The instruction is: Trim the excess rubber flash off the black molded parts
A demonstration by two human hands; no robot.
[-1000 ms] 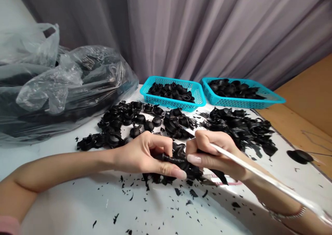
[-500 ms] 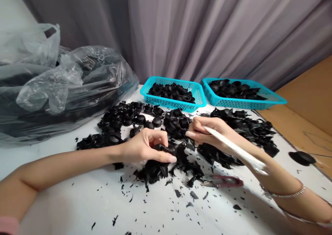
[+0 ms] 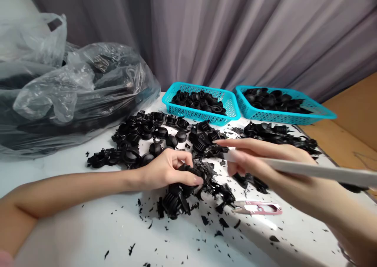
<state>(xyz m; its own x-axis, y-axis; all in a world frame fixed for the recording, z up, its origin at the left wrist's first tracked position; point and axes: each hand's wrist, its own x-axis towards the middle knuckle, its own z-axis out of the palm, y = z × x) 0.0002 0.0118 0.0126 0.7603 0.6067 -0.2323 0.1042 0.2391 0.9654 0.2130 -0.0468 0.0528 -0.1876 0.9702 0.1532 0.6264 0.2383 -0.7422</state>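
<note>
Since before, we are swinging our right hand (image 3: 265, 161), gripping a white stick (image 3: 318, 172), rightward | left hand (image 3: 166, 170) is pinching a black rubber bellows part (image 3: 188, 172) | bench (image 3: 88, 227).

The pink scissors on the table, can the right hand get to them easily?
Probably yes. The pink scissors lie in the open on the white table, just below the right hand, with only small black scraps around them. But that hand already holds a white stick.
</note>
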